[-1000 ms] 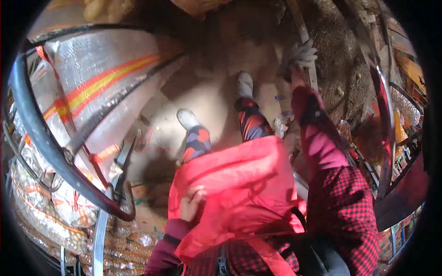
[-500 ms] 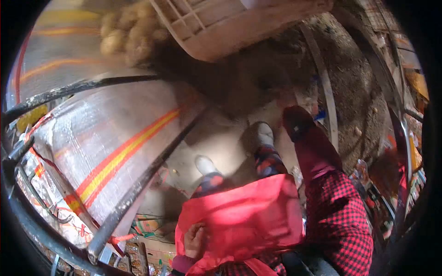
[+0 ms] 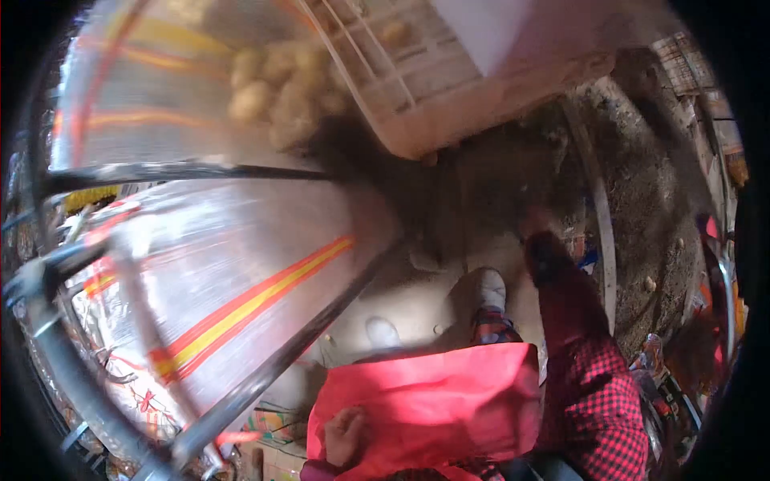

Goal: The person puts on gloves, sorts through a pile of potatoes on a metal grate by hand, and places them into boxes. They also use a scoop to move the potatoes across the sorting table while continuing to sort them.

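My left hand [image 3: 343,437] is at the front of my body, against a red apron-like cloth [image 3: 425,393]. Its fingers are curled in, and whether they grip the cloth or something small I cannot make out. My right arm, in a red-and-black checked sleeve [image 3: 593,393] with a dark cuff, reaches forward and down. My right hand [image 3: 537,218] is smeared and in deep shadow, so its fingers do not show. Beyond it, a pale plastic crate [image 3: 409,132] is tilted at the top. Round yellowish-brown things, like potatoes [image 3: 281,92], lie in a blurred heap left of the crate.
Dark metal bars [image 3: 281,353] frame a plastic-wrapped surface with red and yellow stripes [image 3: 265,297] on my left. A pale strip [image 3: 597,216] borders dark, dirty ground [image 3: 650,200] on the right. My shoes [image 3: 491,290] stand on the floor, and packaged goods [image 3: 658,361] lie at the right.
The view has shifted, so the crate, heap, bars and my feet appear lower and further right. My left hand stays curled against the red cloth; my right arm still reaches forward.
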A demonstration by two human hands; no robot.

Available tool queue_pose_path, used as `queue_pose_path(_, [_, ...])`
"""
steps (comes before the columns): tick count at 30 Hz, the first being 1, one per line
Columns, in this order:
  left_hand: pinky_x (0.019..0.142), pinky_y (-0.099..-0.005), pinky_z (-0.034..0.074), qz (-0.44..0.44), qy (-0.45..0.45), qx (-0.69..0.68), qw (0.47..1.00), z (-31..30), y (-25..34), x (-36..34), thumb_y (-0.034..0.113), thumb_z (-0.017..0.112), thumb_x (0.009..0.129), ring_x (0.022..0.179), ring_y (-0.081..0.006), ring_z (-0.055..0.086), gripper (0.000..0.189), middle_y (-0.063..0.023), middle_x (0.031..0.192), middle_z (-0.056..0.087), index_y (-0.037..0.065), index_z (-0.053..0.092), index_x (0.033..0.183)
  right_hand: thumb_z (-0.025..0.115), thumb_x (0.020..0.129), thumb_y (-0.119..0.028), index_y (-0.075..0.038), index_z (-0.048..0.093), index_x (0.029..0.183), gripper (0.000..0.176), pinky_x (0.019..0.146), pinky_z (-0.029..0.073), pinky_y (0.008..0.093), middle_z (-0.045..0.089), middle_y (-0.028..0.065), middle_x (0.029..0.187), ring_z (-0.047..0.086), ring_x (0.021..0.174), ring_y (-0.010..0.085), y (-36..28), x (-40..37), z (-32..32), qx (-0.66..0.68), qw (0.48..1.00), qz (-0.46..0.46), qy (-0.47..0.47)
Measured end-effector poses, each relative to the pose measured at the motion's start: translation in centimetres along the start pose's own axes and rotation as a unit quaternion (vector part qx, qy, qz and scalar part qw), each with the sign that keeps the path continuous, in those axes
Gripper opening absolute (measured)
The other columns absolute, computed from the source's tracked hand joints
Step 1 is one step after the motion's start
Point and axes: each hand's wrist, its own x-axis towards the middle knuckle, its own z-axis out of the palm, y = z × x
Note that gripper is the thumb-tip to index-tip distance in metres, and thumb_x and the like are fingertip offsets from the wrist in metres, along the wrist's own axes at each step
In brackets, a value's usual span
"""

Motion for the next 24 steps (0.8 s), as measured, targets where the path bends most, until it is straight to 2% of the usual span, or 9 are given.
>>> queue_pose_path(2, [0.051, -0.0272, 0.053, -0.074, -0.028, -0.039, 0.996, 0.6, 3.9, -1.8, 0.013, 0.052, 0.106, 0.065, -0.0135, 0.067, 0.021, -0.0091, 0.092, 0.071, 0.002, 0.062, 0.121, 0.065, 0.088, -0.031, -0.011, 0.072, 0.114, 0.033, 0.099, 0.047, 0.0488, 0.067, 0.0183, 0.119, 0.06, 0.114, 0.0396, -0.9, -4.0, 1.3, 0.018, 0.999, 0.039, 0.003])
queue_pose_path(6, [0.08, -0.0277, 0.055, 0.102, -0.139, 0.077, 0.982, -3.0, -1.6, -1.7, 0.01, 0.061, 0.101, 0.087, -0.0111, 0.066, 0.027, -0.0058, 0.107, 0.069, -0.001, 0.062, 0.126, 0.068, 0.085, -0.03, -0.009, 0.075, 0.104, 0.03, 0.09, 0.052, 0.0502, 0.071, 0.0195, 0.107, 0.067, 0.103, 0.0414, -6.1, -14.5, 1.4, 0.16, 0.979, 0.119, 0.029])
queue_pose_path(8, [0.089, -0.0274, 0.055, 0.119, -0.171, 0.07, 0.976, -2.5, 1.3, -4.8, 0.01, 0.061, 0.102, 0.098, -0.011, 0.067, 0.03, -0.0065, 0.115, 0.068, -0.001, 0.061, 0.129, 0.07, 0.079, -0.025, -0.002, 0.072, 0.098, 0.03, 0.086, 0.053, 0.0458, 0.072, 0.0192, 0.096, 0.069, 0.094, 0.0365, -13.6, -20.9, -5.9, 0.343, 0.926, 0.133, 0.09])
queue_pose_path(9, [0.1, -0.0286, 0.051, 0.141, -0.213, 0.089, 0.963, -2.7, 2.8, -6.1, 0.011, 0.059, 0.103, 0.112, -0.0135, 0.064, 0.032, -0.008, 0.119, 0.067, -0.001, 0.059, 0.132, 0.071, 0.077, -0.022, -0.001, 0.072, 0.094, 0.027, 0.083, 0.053, 0.0416, 0.071, 0.0182, 0.094, 0.069, 0.092, 0.0326, -16.2, -23.5, -11.2, 0.411, 0.9, 0.144, 0.019])
queue_pose_path(10, [0.1, -0.029, 0.051, 0.153, -0.247, 0.104, 0.951, -2.7, 3.8, -7.0, 0.011, 0.059, 0.103, 0.113, -0.0137, 0.064, 0.033, -0.0081, 0.121, 0.067, -0.001, 0.058, 0.134, 0.073, 0.076, -0.018, -0.001, 0.073, 0.091, 0.023, 0.082, 0.053, 0.0393, 0.07, 0.0162, 0.092, 0.069, 0.092, 0.0293, -18.1, -25.9, -14.2, 0.326, 0.936, 0.087, 0.1])
queue_pose_path(11, [0.101, -0.0293, 0.05, 0.166, -0.28, 0.12, 0.938, -2.7, 4.8, -7.5, 0.01, 0.059, 0.103, 0.114, -0.014, 0.064, 0.034, -0.0082, 0.122, 0.067, -0.001, 0.057, 0.135, 0.067, 0.078, -0.022, -0.003, 0.075, 0.1, 0.03, 0.085, 0.054, 0.0443, 0.071, 0.0223, 0.095, 0.068, 0.092, 0.0408, -19.7, -28.0, -17.3, 0.33, 0.935, 0.064, 0.112])
queue_pose_path(18, [0.104, -0.0357, 0.049, 0.275, -0.454, 0.262, 0.806, -0.4, 13.0, -15.8, 0.018, 0.059, 0.103, 0.121, -0.0239, 0.063, 0.039, -0.0138, 0.128, 0.066, 0.001, 0.055, 0.139, 0.075, 0.079, -0.014, -0.001, 0.075, 0.1, 0.025, 0.082, 0.054, 0.0343, 0.071, 0.0125, 0.096, 0.07, 0.09, 0.0227, -28.9, -37.7, -39.0, 0.491, 0.868, 0.042, 0.069])
queue_pose_path(20, [0.104, -0.0361, 0.049, 0.272, -0.456, 0.283, 0.799, 0.4, 14.4, -17.7, 0.019, 0.059, 0.103, 0.121, -0.0246, 0.063, 0.039, -0.0144, 0.128, 0.066, 0.0, 0.055, 0.138, 0.073, 0.081, -0.005, 0.001, 0.074, 0.098, 0.018, 0.085, 0.052, 0.0313, 0.069, 0.0058, 0.096, 0.065, 0.092, 0.0143, -29.8, -38.1, -44.2, 0.509, 0.858, -0.018, 0.061])
queue_pose_path(24, [0.104, -0.0369, 0.049, 0.259, -0.435, 0.335, 0.795, 3.3, 17.6, -22.0, 0.02, 0.06, 0.103, 0.121, -0.0259, 0.063, 0.04, -0.0155, 0.128, 0.067, 0.0, 0.056, 0.137, 0.071, 0.081, -0.005, 0.001, 0.073, 0.097, 0.017, 0.086, 0.051, 0.0305, 0.066, 0.0069, 0.098, 0.063, 0.095, 0.0154, -30.2, -38.3, -54.9, 0.505, 0.842, -0.131, 0.138])
